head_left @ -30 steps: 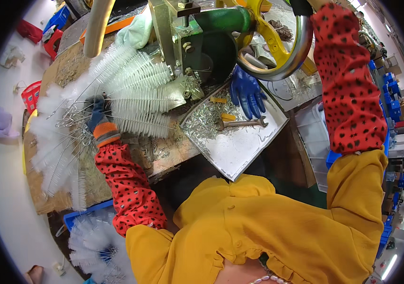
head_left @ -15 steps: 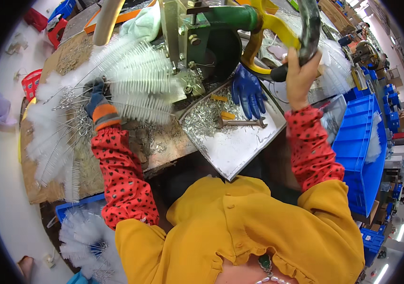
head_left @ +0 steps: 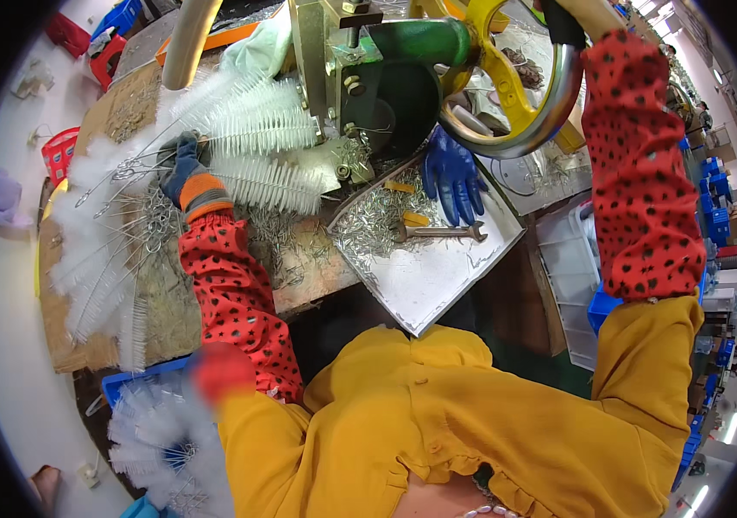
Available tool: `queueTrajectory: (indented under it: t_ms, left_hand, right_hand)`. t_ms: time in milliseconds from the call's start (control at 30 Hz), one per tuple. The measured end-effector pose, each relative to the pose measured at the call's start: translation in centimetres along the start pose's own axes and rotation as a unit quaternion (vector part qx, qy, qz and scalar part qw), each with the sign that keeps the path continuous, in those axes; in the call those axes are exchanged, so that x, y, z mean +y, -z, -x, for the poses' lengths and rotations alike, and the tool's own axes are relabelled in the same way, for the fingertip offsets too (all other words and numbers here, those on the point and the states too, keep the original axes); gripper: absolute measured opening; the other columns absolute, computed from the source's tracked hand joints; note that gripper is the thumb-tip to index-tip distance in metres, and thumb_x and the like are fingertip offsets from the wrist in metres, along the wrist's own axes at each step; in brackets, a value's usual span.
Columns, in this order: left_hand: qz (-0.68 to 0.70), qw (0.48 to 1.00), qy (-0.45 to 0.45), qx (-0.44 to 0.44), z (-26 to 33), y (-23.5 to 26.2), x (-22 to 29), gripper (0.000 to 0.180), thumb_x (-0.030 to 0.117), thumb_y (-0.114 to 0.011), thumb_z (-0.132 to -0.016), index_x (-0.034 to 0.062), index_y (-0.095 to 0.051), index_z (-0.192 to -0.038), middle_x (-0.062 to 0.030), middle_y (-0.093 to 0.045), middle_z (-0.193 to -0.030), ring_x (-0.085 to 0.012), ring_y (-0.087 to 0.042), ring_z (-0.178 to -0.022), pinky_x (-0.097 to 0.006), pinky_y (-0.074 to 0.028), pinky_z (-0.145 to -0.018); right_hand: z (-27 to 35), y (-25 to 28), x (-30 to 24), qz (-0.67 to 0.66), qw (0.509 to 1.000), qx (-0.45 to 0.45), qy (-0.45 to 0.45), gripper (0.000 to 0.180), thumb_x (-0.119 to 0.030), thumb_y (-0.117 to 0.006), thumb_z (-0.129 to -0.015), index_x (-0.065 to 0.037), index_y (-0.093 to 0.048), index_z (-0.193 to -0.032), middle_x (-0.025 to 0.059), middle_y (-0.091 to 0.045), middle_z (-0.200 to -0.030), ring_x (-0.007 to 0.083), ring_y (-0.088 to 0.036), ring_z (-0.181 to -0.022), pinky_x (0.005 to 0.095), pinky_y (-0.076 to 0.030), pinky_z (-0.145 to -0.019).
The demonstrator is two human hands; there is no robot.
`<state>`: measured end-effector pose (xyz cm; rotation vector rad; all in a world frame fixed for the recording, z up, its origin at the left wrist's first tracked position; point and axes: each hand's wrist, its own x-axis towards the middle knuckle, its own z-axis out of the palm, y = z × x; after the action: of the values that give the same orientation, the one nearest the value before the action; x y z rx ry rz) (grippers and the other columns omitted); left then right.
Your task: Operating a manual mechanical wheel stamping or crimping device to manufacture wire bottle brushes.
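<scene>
My left hand, in a grey and orange work glove, is closed around the twisted wire handles of several white bristle brushes. Their bristle ends point right, toward a green hand press with metal plates. At the top edge, my right hand is wrapped on the black grip of the press's handwheel, which has yellow spokes and a shiny rim; part of that hand is cut off. More brushes lie fanned out beside my left hand, wire loops toward the middle.
A white tray holds small metal pieces, a wrench and a blue glove. Below left, a blue bin holds more brushes. A wooden handle juts down at upper left. A translucent crate stands at right.
My right hand has moved up and away with the grip as the handwheel turned. My left hand has shifted slightly right, with the brushes at the press plates spread differently.
</scene>
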<state>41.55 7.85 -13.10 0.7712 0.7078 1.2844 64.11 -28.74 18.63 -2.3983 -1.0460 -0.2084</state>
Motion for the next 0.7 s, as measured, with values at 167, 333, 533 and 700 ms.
queueTrajectory:
  t_ms: [167, 333, 533, 700]
  left_hand:
    - [-0.142, 0.988, -0.001, 0.064, 1.1, -0.4, 0.9, 0.039, 0.005, -0.081, -0.068, 0.001, -0.063, -0.102, -0.0078, -0.066, -0.094, -0.0171, -0.064, -0.077, -0.031, -0.055, -0.073]
    - [-0.065, 0.997, -0.016, 0.027, 2.1, -1.5, 1.8, 0.047, 0.006, -0.082, -0.068, 0.0013, -0.059, -0.109, -0.0078, -0.065, -0.101, -0.0171, -0.063, -0.083, -0.031, -0.053, -0.077]
    - [-0.037, 0.949, 0.036, -0.312, 5.7, 0.2, 6.4, 0.057, 0.008, -0.081, -0.069, 0.0026, -0.053, -0.118, -0.0075, -0.061, -0.111, -0.0171, -0.061, -0.093, -0.032, -0.05, -0.084]
    - [-0.375, 0.813, 0.057, -0.441, 3.8, 2.3, 9.5, 0.042, 0.017, -0.07, -0.083, 0.0069, -0.054, -0.12, -0.0063, -0.063, -0.105, -0.016, -0.064, -0.081, -0.029, -0.053, -0.068]
  right_hand:
    - [1.1, -0.1, -0.4, -0.019, 0.998, 0.056, -0.016, 0.023, -0.02, -0.058, -0.078, 0.001, -0.062, -0.071, 0.0067, -0.053, -0.054, 0.0148, -0.051, -0.046, 0.028, -0.039, -0.044]
    - [12.6, -8.0, -0.8, -0.137, 0.937, 0.315, -0.068, 0.031, -0.014, -0.062, -0.087, 0.0, -0.046, -0.109, 0.0048, -0.058, -0.079, 0.0115, -0.057, -0.06, 0.0261, -0.046, -0.055]
    - [16.2, -15.6, 5.8, -0.241, 0.879, 0.411, -0.009, 0.038, -0.016, -0.066, -0.084, 0.003, -0.046, -0.11, 0.0092, -0.063, -0.077, 0.0174, -0.062, -0.065, 0.03, -0.049, -0.063]
    - [14.7, -12.2, 5.6, -0.255, 0.898, 0.359, -0.017, 0.034, -0.011, -0.064, -0.084, 0.003, -0.046, -0.11, 0.0075, -0.063, -0.076, 0.0138, -0.061, -0.063, 0.0281, -0.049, -0.058]
